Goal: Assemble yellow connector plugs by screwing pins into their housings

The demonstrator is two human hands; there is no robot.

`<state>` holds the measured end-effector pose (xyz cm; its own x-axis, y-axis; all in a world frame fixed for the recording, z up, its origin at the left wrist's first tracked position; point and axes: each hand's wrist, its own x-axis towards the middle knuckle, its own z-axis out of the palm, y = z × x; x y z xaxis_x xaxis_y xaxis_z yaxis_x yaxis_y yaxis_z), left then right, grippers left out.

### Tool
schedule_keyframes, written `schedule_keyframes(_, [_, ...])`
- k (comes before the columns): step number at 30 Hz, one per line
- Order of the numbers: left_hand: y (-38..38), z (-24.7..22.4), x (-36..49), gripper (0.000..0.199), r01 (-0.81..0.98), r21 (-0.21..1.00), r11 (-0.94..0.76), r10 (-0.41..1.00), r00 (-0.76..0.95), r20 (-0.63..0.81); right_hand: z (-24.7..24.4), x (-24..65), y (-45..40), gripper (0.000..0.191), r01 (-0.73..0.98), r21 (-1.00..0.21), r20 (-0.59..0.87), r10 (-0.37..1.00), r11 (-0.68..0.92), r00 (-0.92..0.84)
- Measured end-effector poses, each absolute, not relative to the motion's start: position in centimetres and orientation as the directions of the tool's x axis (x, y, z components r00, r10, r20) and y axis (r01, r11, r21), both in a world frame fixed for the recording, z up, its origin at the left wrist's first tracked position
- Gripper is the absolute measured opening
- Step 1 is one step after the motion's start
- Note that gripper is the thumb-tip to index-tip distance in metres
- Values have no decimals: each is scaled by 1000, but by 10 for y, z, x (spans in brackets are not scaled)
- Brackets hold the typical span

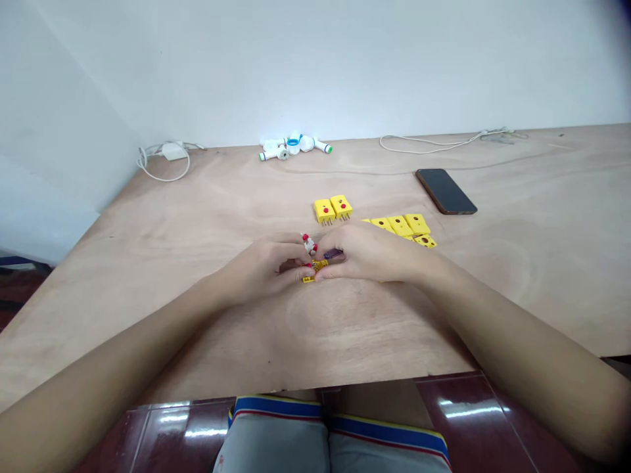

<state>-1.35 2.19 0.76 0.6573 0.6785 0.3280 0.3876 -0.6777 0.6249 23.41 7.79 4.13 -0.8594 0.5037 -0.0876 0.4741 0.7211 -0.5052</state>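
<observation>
My left hand (273, 266) and my right hand (362, 253) meet over the middle of the table, fingers closed. Between their fingertips is a small yellow plug part (319, 265) with dark and red spots, gripped from both sides. A dark purple piece (334, 253) shows at the curled fingers of my right hand; its kind is unclear. Just beyond the fingertips lies a small white-and-red part (309, 244). Under my left thumb sits another yellow piece (308, 279). Behind the hands stand two yellow plugs (333, 208) with metal pins and red dots.
Several yellow plug housings (400, 226) lie right of the hands, partly covered by my right hand. A phone (446, 191) rests behind them. White pipe-like fittings (294, 145) stand by the wall, between a white charger (173, 151) and a white cable (434, 146). The table's front edge (315, 387) is near my lap.
</observation>
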Motion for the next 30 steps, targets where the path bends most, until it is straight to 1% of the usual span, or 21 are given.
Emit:
schedule_keyframes(3, [23,9,-14,16,404,592,-697,669,665,332,41,233,78,27,492,-481,-101,511,725,-853])
schedule_keyframes(5, [23,9,-15,14,411,594,-692,672,668,320,41,234,78,28,489,-477,-99,508,731,-856])
schedule_keyframes(9, [23,9,-16,14,396,622,-675,677,668,309,40,235,78,24,465,-499,-83,494,731,-866])
schedule_keyframes(12, [23,7,-16,15,388,605,-695,664,668,335,40,234,78,23,473,-489,-90,497,733,-863])
schedule_keyframes(15, [22,7,-16,17,412,580,-702,662,679,318,40,234,77,23,494,-466,-102,510,734,-854])
schedule_keyframes(19, [21,8,-16,19,447,583,-679,688,666,290,40,232,77,22,465,-484,-80,492,741,-867])
schedule_keyframes(23, [22,8,-17,17,443,570,-692,681,664,311,40,232,77,24,481,-483,-90,504,732,-859])
schedule_keyframes(27, [24,6,-18,14,388,593,-706,658,670,344,39,233,78,26,473,-489,-87,498,733,-863])
schedule_keyframes(30, [24,5,-19,14,383,641,-665,687,649,326,39,234,78,29,461,-490,-77,490,740,-868])
